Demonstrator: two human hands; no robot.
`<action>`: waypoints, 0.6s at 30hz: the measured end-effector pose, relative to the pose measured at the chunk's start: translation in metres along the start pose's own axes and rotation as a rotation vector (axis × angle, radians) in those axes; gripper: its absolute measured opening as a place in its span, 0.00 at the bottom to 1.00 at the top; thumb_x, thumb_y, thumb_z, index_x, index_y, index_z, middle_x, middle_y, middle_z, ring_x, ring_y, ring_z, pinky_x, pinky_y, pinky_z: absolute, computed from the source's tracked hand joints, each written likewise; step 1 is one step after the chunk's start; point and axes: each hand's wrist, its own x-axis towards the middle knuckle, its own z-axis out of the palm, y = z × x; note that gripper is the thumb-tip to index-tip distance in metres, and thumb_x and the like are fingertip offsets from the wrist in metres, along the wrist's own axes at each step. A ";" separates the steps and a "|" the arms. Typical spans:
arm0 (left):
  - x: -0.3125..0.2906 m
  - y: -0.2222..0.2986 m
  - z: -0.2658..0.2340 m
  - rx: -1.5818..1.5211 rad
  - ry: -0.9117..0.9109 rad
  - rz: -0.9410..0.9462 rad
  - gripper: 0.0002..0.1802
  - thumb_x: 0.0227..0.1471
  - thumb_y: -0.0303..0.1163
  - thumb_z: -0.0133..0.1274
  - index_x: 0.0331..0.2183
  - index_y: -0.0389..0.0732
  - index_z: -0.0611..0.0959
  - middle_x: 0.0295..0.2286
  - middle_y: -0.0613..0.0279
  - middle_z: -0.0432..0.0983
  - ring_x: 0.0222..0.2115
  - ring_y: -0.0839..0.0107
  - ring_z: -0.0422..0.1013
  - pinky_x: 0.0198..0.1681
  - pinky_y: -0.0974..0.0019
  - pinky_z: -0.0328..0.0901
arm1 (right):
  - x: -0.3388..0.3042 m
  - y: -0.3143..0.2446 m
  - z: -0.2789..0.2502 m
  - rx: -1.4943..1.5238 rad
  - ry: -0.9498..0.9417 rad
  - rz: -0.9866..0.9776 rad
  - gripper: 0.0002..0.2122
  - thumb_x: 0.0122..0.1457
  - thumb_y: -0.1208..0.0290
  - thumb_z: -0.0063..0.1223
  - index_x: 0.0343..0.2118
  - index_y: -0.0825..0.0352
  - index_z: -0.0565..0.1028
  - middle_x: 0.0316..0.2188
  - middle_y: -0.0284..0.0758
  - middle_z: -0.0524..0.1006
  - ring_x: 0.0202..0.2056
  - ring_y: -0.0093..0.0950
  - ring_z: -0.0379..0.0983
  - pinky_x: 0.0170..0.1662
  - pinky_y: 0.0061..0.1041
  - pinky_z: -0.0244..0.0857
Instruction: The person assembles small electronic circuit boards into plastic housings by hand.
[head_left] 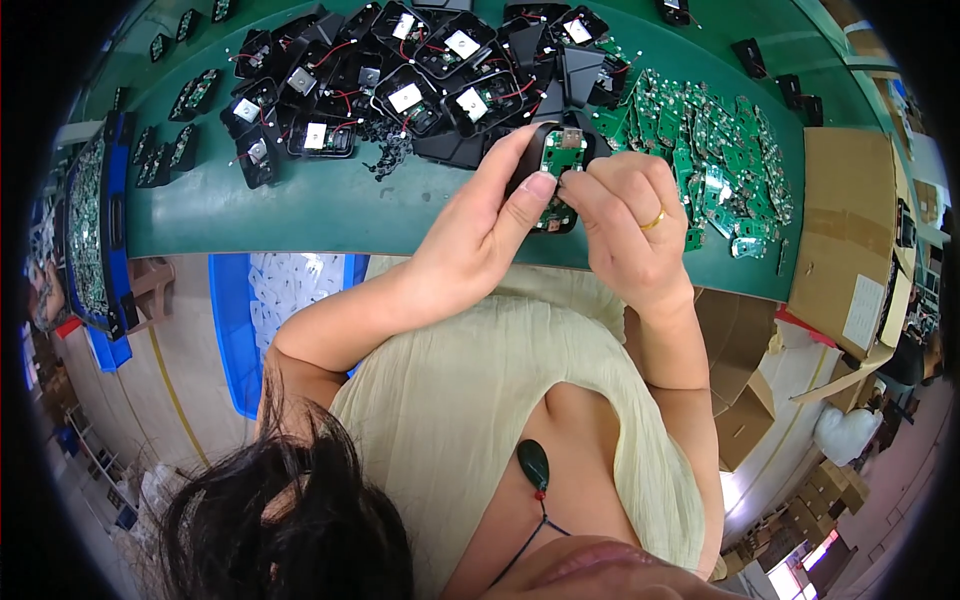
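Above the table's near edge, my left hand (478, 235) is closed round a black plastic housing (538, 150) with its thumb on the front. Set in the housing's open face is a green circuit board (565, 150) with a metal connector at its top end. My right hand (635, 222) pinches at the board's right side, thumb and index finger pressed together; whatever is between those fingertips is too small to make out. A ring is on one finger of this hand. My fingers hide the middle of the board.
Black housings (405, 97) with red wires and white squares are heaped at the back. Small black pieces (388, 150) lie before them. Green circuit boards (715, 150) pile up on the right, beside a cardboard box (850, 230). A blue bin (232, 330) stands below the table's left.
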 end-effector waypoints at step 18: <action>-0.002 -0.007 0.005 -0.087 0.066 0.037 0.23 0.57 0.35 0.41 0.51 0.33 0.58 0.38 0.60 0.66 0.37 0.75 0.64 0.40 0.71 0.62 | -0.003 0.001 -0.005 0.011 -0.091 0.035 0.12 0.34 0.77 0.49 0.27 0.71 0.71 0.28 0.35 0.69 0.30 0.31 0.66 0.30 0.26 0.64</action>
